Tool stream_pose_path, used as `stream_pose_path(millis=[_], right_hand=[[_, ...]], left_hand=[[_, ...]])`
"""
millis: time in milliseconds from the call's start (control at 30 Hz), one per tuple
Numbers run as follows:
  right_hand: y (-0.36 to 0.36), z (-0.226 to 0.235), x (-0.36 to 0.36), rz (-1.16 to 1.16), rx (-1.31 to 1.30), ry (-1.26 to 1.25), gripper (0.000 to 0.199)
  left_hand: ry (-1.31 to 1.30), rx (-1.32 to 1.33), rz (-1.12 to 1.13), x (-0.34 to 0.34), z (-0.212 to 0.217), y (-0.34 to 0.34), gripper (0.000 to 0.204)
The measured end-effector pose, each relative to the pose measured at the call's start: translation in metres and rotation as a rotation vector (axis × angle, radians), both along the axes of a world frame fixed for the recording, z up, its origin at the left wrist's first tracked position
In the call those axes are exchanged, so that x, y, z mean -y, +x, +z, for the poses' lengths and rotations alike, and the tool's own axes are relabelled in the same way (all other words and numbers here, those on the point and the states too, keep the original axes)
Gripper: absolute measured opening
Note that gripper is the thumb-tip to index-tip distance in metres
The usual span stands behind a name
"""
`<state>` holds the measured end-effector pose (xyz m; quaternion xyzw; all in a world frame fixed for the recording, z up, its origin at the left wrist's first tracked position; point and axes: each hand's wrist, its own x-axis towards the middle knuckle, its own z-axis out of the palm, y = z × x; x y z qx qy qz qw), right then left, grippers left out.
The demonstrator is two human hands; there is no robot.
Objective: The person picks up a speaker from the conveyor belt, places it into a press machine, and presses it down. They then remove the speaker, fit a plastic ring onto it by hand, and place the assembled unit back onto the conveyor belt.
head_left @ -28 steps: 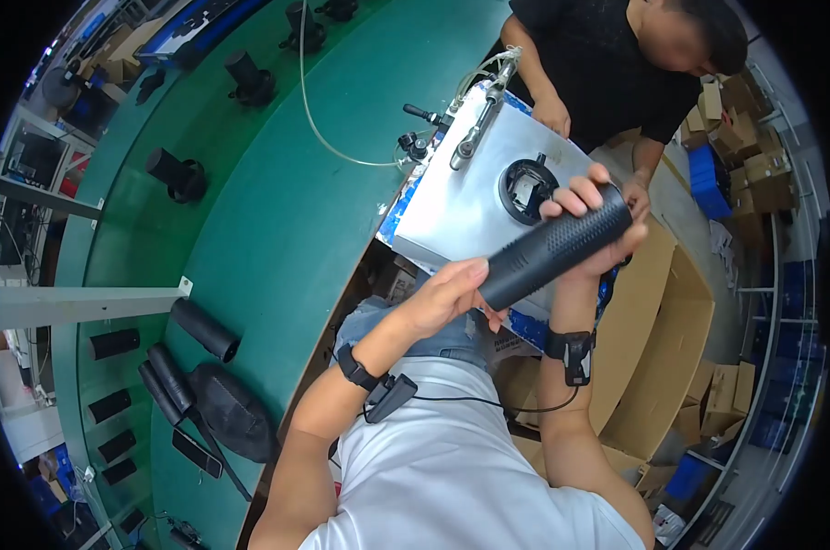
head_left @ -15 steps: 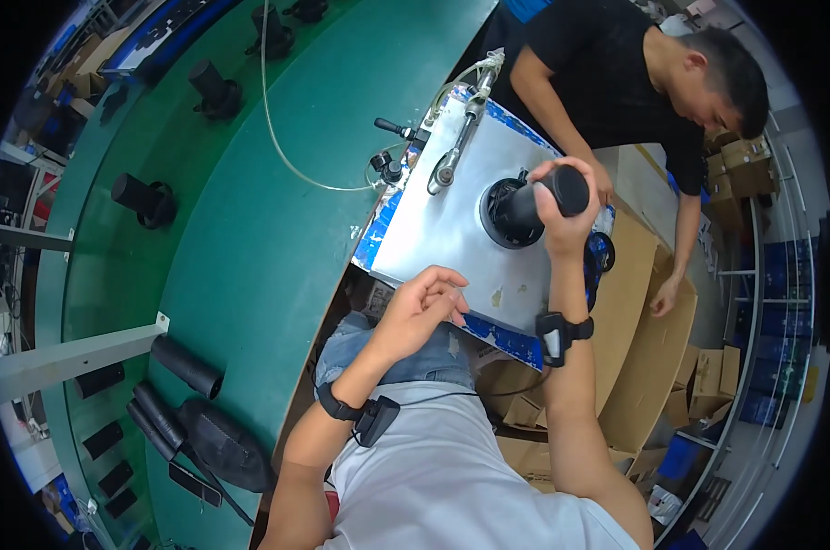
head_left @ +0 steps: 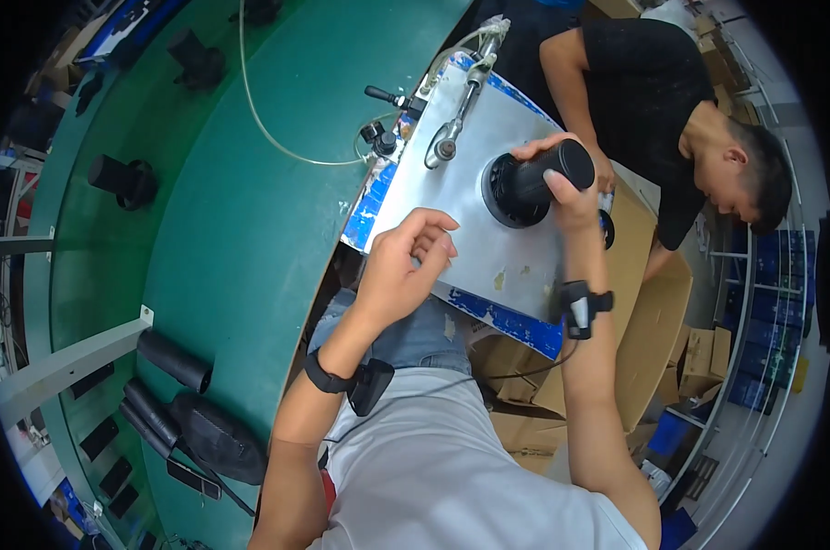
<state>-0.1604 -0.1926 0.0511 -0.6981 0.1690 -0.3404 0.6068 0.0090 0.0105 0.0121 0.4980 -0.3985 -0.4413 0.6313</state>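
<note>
My right hand (head_left: pixel 575 209) is wrapped round a black cylinder with a wider ringed base (head_left: pixel 534 188). Its thumb lies along the near side, and fingers show on the far side. The ringed base rests on the bare metal top (head_left: pixel 461 206) of a blue-edged work stand, with the cylinder tilted to the right. Over the stand's near left edge hovers my left hand (head_left: pixel 401 270), its fingers loosely curled, the thumb apart from them and nothing visible between. Beyond it, a metal arm with a round end (head_left: pixel 444 147) lies across the top.
Left is a green bench (head_left: pixel 222 211) with more black cylinder parts (head_left: pixel 121 179), a black pouch (head_left: pixel 218 440) and a phone (head_left: pixel 193 478). A thin clear hose (head_left: pixel 264 128) reaches the stand's fittings. Right, a co-worker (head_left: pixel 653 82) bends over an open cardboard box (head_left: pixel 653 339).
My right hand's grip has shifted lower round the cylinder's side. My left hand has moved slightly left. The co-worker has leaned further right, one hand now hidden in the box.
</note>
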Motion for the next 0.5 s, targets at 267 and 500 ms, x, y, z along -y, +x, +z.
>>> stream_pose_path(millis=[267, 500], right_hand=[[0.007, -0.029, -0.01, -0.116, 0.129, -0.124, 0.038], [0.016, -0.031, -0.022, -0.378, 0.061, -0.241, 0.037]], left_hand=[[0.011, 0.33, 0.159, 0.002, 0.001, -0.004, 0.017], [0.049, -0.013, 0.006, 0.001, 0.008, 0.016, 0.018]])
